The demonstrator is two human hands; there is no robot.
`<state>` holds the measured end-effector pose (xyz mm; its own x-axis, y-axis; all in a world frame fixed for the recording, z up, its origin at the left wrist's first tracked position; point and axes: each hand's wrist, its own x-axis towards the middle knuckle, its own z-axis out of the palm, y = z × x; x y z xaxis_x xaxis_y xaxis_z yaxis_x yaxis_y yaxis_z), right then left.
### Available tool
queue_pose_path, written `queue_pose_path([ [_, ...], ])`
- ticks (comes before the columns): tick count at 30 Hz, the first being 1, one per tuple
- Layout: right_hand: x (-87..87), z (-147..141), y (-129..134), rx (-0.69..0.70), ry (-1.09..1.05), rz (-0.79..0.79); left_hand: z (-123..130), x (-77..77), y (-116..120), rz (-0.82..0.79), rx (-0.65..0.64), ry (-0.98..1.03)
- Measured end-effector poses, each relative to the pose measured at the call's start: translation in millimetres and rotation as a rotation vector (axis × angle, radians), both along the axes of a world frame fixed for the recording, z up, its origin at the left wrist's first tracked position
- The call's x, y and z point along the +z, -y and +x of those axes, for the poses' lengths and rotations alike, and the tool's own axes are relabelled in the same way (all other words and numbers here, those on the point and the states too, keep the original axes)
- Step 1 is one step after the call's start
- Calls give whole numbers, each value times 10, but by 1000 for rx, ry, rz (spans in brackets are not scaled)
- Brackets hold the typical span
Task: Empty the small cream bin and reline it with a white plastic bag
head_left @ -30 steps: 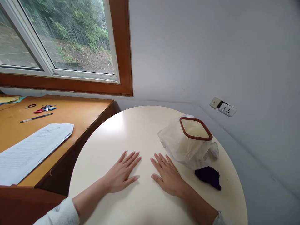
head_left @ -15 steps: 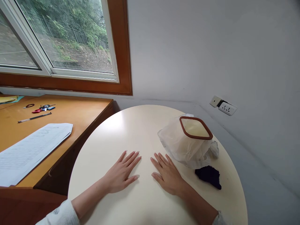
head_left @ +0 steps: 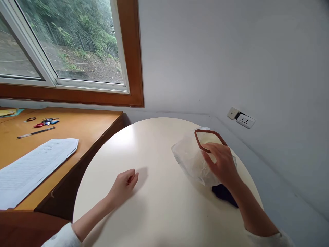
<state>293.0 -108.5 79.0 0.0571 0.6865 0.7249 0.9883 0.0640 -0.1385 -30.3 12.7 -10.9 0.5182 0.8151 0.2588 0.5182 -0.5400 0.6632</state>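
My left hand (head_left: 123, 188) is curled into a loose fist over the left half of the round table, with nothing visible in it. On the right, my right hand (head_left: 222, 164) closes on the near edge of a brown, rounded-square embroidery hoop (head_left: 197, 139). Its fingers bend over the rim and hide much of the near right side. Sheer white fabric (head_left: 187, 156) is stretched inside the hoop and spreads around it in loose folds on the tabletop. A dark navy cloth (head_left: 223, 195) lies under my right wrist, partly covered.
The cream round table (head_left: 154, 144) reaches to the wall. At the left a wooden desk (head_left: 95, 123) holds papers (head_left: 38, 166), a pen (head_left: 36, 132), keys (head_left: 47, 121) and a dark ring (head_left: 31, 119). A window (head_left: 84, 44) is above, with a wall socket (head_left: 245, 120) at right.
Both hands lay flat on the table before. The left has drawn back slightly and curled into a fist. The right has moved right and forward onto the hoop and taken hold of it.
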Motion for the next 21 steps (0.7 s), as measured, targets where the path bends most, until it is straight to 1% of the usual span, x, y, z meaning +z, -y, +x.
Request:
queue_pose_path([
  [2, 11, 184, -3, -47, 2, -112, 43, 64, 0, -50, -4, 53],
  [4, -24, 305, -10, -34, -32, -218, 100, 127, 13, -87, -20, 88],
  [6, -76, 354, -24, 0, -73, -254, 164, 176, 37, -120, -55, 103],
  [8, -117, 332, -43, 22, -100, -238, 233, 211, 69, -132, -106, 111],
  [11, -124, 175, -78, 70, -118, -204, 355, 250, 124, -136, -200, 85],
  [14, -80, -93, -113, 157, -145, -211, 509, 283, 164, -138, -267, 57],
  [18, -16, -474, -145, 282, -168, -243, 729, 284, 147, -134, -258, 90],
  [19, -5, -555, -149, 311, -169, -250, 775, 271, 131, -131, -243, 103],
  [21, 11, -693, -154, 362, -175, -255, 843, 232, 97, -96, -254, 115],
])
